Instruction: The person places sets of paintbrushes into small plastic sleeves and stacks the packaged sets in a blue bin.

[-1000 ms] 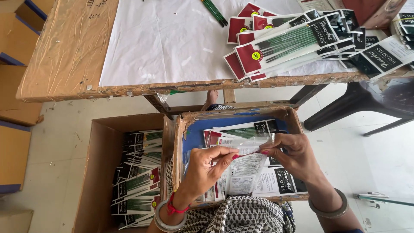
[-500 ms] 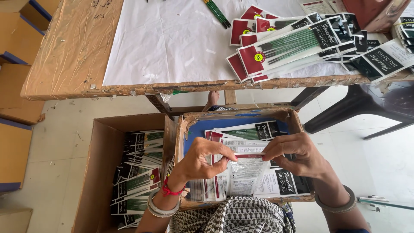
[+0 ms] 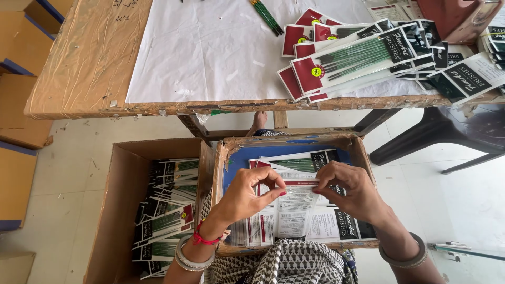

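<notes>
My left hand and my right hand both pinch a flat clear-fronted brush packet, white side up, held level over a shallow cardboard tray on my lap. The left fingers grip its left end, the right fingers its right end. Beneath it in the tray lie more brush packets with black, white and red printed cards. Bangles and a red thread are on my left wrist, one bangle on my right.
A cardboard box at my left holds several stacked packets. Ahead stands a paper-covered wooden table with a pile of finished packets and loose green brushes. A dark plastic chair is at the right. Cartons sit at far left.
Both hands have slid slightly along the packet, and the left fingers have closed more firmly over its left end. The packet stays above the tray.
</notes>
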